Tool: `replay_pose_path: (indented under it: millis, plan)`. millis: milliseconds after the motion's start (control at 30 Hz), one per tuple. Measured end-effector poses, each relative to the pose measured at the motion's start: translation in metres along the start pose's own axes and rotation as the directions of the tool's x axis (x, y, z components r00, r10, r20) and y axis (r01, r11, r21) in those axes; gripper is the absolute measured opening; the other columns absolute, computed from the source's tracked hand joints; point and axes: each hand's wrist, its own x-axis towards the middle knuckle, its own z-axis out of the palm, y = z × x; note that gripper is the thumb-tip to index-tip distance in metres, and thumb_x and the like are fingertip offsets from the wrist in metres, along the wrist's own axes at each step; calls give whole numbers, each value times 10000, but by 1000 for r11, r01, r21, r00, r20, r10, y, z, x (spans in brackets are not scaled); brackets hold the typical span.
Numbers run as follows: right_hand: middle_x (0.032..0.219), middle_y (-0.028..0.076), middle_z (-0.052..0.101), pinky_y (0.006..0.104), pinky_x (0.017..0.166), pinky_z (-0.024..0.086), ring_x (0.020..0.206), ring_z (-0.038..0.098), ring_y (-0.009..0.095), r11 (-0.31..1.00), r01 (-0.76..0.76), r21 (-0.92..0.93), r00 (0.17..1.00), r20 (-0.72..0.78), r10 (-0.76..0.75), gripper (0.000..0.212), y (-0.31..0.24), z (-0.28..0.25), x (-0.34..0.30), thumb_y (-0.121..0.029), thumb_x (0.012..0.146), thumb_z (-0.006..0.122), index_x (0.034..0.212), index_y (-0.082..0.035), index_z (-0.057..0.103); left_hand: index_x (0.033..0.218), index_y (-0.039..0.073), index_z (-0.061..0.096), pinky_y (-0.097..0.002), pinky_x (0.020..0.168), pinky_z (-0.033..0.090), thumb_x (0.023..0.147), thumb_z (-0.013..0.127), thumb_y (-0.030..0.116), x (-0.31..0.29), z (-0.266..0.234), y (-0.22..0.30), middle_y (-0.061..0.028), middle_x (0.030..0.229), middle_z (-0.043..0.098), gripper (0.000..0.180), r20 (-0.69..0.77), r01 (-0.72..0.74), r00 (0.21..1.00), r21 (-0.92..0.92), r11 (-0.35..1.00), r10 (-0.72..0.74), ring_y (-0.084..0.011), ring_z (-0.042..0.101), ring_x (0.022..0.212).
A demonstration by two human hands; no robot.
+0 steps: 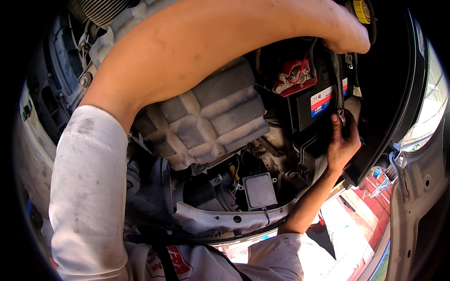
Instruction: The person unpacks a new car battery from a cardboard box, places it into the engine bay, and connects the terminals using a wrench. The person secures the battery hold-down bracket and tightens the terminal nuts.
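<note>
A black car battery (307,105) with a red, white and blue label sits in the engine bay at the right. A dark narrow bar (338,84) runs down over the battery, with a small ring-like metal end low down. My right hand (344,140) is closed at that end, thumb and fingers pinching it. My left arm arches across the top of the view, and my left hand (350,41) is over the battery's far side, its fingers hidden. A red terminal cover (300,70) with a metal clamp and red wire is on the battery's left part.
A dusty grey engine cover (201,117) fills the middle, beneath my left arm. Nearer me are a square metal box (259,191) and the front crossmember (225,219). A yellow cap (362,11) is at the far right, and the black fender edge (398,122) curves along the right.
</note>
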Motion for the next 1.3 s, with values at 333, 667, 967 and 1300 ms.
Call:
replay_pose_path:
  millis: [333, 667, 967, 1300]
  plan:
    - [1018, 174, 733, 345, 865, 514, 955, 702, 261, 995, 81, -66, 997, -10, -82, 371, 2, 2, 2, -244, 861, 800, 1095, 27, 703, 1038, 6, 745, -417, 810, 552, 780, 708, 48, -8, -5, -1, -184, 1014, 725, 264, 19, 38, 999, -67, 997, -37, -344, 695, 962]
    - [998, 170, 729, 350, 857, 514, 936, 696, 268, 995, 97, -20, 995, -4, -97, 349, 3, 5, 3, -232, 867, 792, 1082, 29, 705, 1076, 14, 739, -405, 844, 547, 788, 714, 48, -9, -4, -1, -178, 1062, 721, 291, 10, 30, 1000, -68, 997, -29, -332, 689, 1006]
    - [962, 160, 725, 353, 815, 522, 884, 696, 275, 986, 155, -57, 987, -44, -158, 342, -1, 7, 3, -223, 849, 806, 1055, 31, 705, 1038, -2, 741, -416, 819, 540, 770, 698, 10, -5, 1, -9, -208, 1017, 717, 272, 20, 42, 999, -75, 996, -40, -347, 690, 977]
    - [956, 161, 712, 374, 779, 525, 867, 687, 317, 967, 221, -125, 965, -117, -236, 368, -4, 7, 2, -226, 815, 831, 1061, 16, 701, 959, -2, 739, -440, 742, 534, 714, 694, -13, -3, 0, -12, -199, 919, 717, 249, 129, 15, 992, -30, 999, -11, -368, 692, 878]
